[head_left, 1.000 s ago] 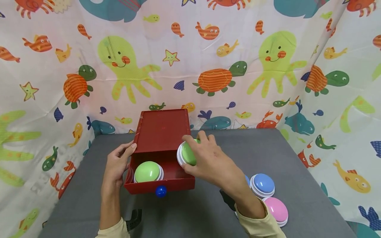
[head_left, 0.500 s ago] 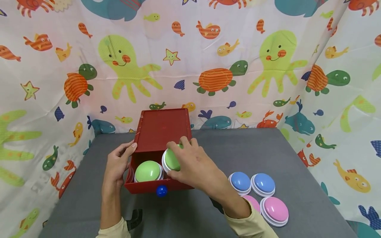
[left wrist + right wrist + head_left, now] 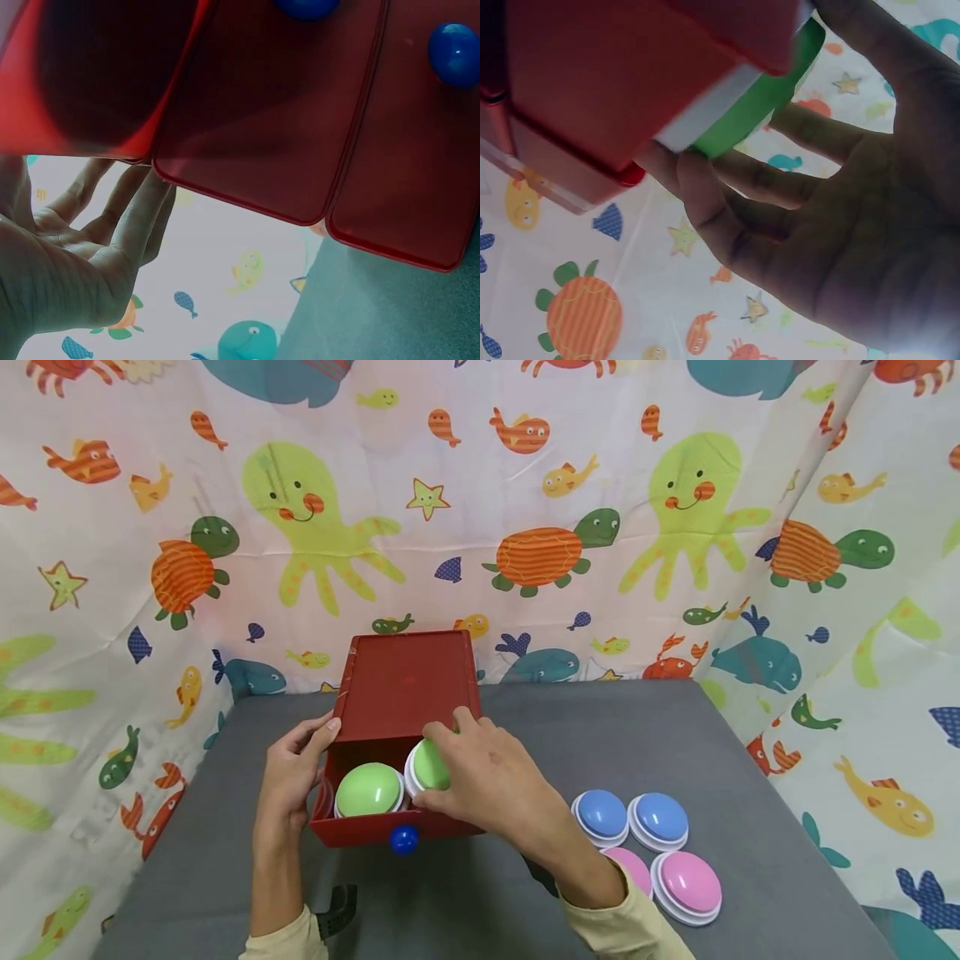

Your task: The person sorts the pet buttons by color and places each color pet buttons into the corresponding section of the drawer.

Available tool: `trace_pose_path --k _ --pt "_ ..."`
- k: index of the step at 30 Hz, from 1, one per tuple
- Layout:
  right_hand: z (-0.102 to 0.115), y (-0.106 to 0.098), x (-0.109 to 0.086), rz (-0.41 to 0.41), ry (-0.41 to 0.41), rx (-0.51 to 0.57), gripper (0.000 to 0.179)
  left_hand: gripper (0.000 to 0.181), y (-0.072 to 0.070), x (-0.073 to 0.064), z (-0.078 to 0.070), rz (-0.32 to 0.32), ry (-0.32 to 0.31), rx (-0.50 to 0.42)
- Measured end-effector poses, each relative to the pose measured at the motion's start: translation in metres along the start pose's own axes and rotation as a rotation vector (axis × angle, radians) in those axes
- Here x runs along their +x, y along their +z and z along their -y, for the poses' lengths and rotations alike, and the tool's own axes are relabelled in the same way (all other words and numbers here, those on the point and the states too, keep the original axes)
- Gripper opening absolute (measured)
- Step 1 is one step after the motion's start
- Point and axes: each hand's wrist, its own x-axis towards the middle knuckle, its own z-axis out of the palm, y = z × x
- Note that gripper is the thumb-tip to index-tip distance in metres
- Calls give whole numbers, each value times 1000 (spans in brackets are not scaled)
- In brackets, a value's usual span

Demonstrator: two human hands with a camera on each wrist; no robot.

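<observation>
A red drawer cabinet (image 3: 408,685) has its top drawer (image 3: 337,832) pulled out, a round blue knob (image 3: 404,839) on its front. In the drawer's left part lies a green domed push light (image 3: 369,790) with a white base. My right hand (image 3: 491,772) grips a second green push light (image 3: 431,767) by its rim, tilted, at the drawer's right part against the first one. The right wrist view shows this light (image 3: 742,112) partly behind the red drawer. My left hand (image 3: 288,772) steadies the cabinet's left side, thumb at the top front corner, fingers (image 3: 135,214) fairly straight.
On the grey table (image 3: 600,727), right of my right forearm, lie two blue push lights (image 3: 603,814) and two pink ones (image 3: 691,882), one partly hidden by the arm. Lower drawers with blue knobs (image 3: 454,54) show in the left wrist view. A sea-animal curtain (image 3: 465,527) hangs behind.
My right hand has carried the green push light leftward and slightly down into the drawer, next to the other green one. The left hand keeps its place on the cabinet.
</observation>
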Motion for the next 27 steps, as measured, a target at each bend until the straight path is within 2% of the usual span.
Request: trace_pose_path --k 5,12,16,21,24,27 --pt "2 7 5 27 55 -21 64 69 0 0 1 3 0 6" --pt "17 15 12 16 153 -147 64 67 -1 2 1 -2 0 1" --pt "23 24 15 1 132 -246 56 70 0 1 3 -5 -4 -6" --pt "25 28 16 3 111 -325 60 70 0 2 4 8 6 -25" --pt "24 28 16 23 89 -304 60 70 0 2 3 6 8 -29" --pt "21 26 16 60 70 -227 57 70 0 2 3 0 7 -33"
